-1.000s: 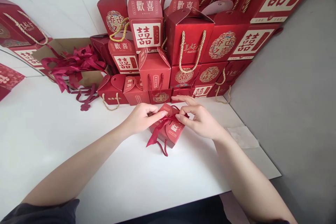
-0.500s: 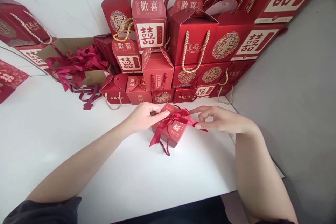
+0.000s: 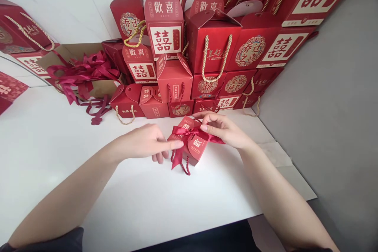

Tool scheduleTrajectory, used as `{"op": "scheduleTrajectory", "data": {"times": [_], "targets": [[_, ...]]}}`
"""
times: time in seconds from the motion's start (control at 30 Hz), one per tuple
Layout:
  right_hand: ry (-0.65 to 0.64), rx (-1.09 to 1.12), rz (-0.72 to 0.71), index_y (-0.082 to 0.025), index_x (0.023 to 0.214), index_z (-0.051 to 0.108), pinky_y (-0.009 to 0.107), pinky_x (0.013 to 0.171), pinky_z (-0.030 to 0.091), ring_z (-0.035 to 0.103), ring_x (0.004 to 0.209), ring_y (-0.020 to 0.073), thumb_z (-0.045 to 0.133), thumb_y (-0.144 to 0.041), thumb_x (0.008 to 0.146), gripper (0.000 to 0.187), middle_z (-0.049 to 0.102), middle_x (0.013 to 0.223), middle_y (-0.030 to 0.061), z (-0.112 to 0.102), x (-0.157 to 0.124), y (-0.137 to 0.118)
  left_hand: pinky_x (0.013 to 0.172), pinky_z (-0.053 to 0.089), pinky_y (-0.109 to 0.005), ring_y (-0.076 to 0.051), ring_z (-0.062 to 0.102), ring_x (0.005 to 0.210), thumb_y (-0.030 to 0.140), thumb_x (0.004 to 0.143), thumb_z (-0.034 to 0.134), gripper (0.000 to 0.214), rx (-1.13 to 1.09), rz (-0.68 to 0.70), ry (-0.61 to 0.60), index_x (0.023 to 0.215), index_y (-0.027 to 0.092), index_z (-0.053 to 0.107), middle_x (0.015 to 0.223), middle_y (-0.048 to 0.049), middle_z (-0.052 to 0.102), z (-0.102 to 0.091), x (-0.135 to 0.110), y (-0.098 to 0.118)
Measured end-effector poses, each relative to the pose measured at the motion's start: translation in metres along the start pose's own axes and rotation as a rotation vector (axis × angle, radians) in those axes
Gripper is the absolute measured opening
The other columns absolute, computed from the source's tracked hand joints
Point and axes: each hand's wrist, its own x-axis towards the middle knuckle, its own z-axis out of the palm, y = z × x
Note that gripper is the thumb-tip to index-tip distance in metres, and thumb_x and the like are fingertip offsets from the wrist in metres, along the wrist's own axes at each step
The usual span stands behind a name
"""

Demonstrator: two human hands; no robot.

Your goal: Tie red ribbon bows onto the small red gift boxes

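A small red gift box (image 3: 195,157) with white lettering lies on the white table, tied across its top with a shiny red ribbon (image 3: 178,157) in a bow. My left hand (image 3: 144,141) is at the box's left side, its fingertips closed on the ribbon's left part where the tail hangs down. On the other side, my right hand (image 3: 226,129) pinches the bow's right part between thumb and finger, just above the box. A dark red twisted cord handle (image 3: 186,167) sticks out at the front of the box.
Red gift boxes (image 3: 214,43), many with rope handles, are stacked against the wall at the back. An opened cardboard box (image 3: 103,88) at back left holds red ribbon bows (image 3: 91,67). A grey wall (image 3: 325,106) bounds the right side. The white table (image 3: 141,197) ends near me.
My left hand has moved left and down from the box top to the ribbon's left side. My right hand has shifted left and up onto the bow. The view has shifted slightly.
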Motion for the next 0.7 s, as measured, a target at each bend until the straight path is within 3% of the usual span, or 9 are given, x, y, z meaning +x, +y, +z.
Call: {"op": "scheduleTrajectory", "data": {"times": [0.03, 0.1, 0.2, 0.33, 0.53, 0.7], "targets": [[-0.003, -0.002, -0.008, -0.021, 0.078, 0.061, 0.038, 0.091, 0.049, 0.06, 0.111, 0.0226, 0.066, -0.045, 0.086, 0.026, 0.059, 0.131, 0.0062, 0.001, 0.0, 0.0, 0.061, 0.051, -0.027, -0.016, 0.063, 0.054, 0.062, 0.079, 0.062, 0.048, -0.073, 0.024, -0.103, 0.069, 0.017, 0.076, 0.06, -0.0051, 0.069, 0.001, 0.001, -0.001], [-0.02, -0.003, -0.01, -0.021, 0.075, 0.061, 0.038, 0.092, 0.049, 0.061, 0.109, 0.0219, 0.064, -0.045, 0.088, 0.027, 0.06, 0.13, 0.006, 0.001, 0.0, -0.002, 0.07, 0.053, -0.028, -0.017, 0.066, 0.065, 0.054, 0.078, 0.067, 0.039, -0.192, 0.08, -0.199, 0.077, 0.018, 0.079, 0.07, -0.0063, 0.073, 0.003, 0.004, -0.001], [-0.028, 0.016, 0.011, -0.02, 0.067, 0.057, 0.035, 0.089, 0.049, 0.062, 0.103, 0.0199, 0.062, -0.044, 0.09, 0.034, 0.062, 0.127, 0.0048, 0.0, 0.0, -0.003, 0.073, 0.051, -0.027, -0.017, 0.067, 0.074, 0.043, 0.076, 0.072, 0.025, -0.232, 0.109, -0.211, 0.078, 0.019, 0.079, 0.077, -0.0054, 0.074, 0.004, 0.01, -0.002], [0.018, 0.065, 0.056, -0.019, 0.058, 0.051, 0.035, 0.082, 0.05, 0.062, 0.096, 0.0195, 0.06, -0.047, 0.09, 0.044, 0.062, 0.126, 0.0048, -0.001, 0.001, -0.001, 0.067, 0.047, -0.022, -0.014, 0.062, 0.071, 0.038, 0.076, 0.071, 0.02, -0.151, 0.112, -0.243, 0.073, 0.019, 0.075, 0.074, -0.0022, 0.072, -0.002, 0.01, -0.003], [0.038, 0.055, 0.026, -0.02, 0.074, 0.071, 0.035, 0.094, 0.047, 0.059, 0.109, 0.021, 0.058, -0.049, 0.091, 0.036, 0.06, 0.122, 0.0064, 0.0, 0.004, 0.007, 0.057, 0.043, -0.021, -0.012, 0.058, 0.06, 0.033, 0.076, 0.068, 0.017, -0.062, 0.135, -0.301, 0.069, 0.018, 0.07, 0.071, -0.0018, 0.069, -0.009, 0.011, -0.006], [0.033, 0.026, 0.004, -0.02, 0.072, 0.072, 0.038, 0.096, 0.045, 0.059, 0.11, 0.0218, 0.057, -0.05, 0.092, 0.039, 0.061, 0.121, 0.0067, 0.0, 0.005, 0.007, 0.052, 0.038, -0.02, -0.012, 0.056, 0.056, 0.035, 0.075, 0.068, 0.018, 0.013, 0.152, -0.292, 0.066, 0.019, 0.071, 0.064, -0.0011, 0.066, -0.009, 0.012, -0.007]]}}
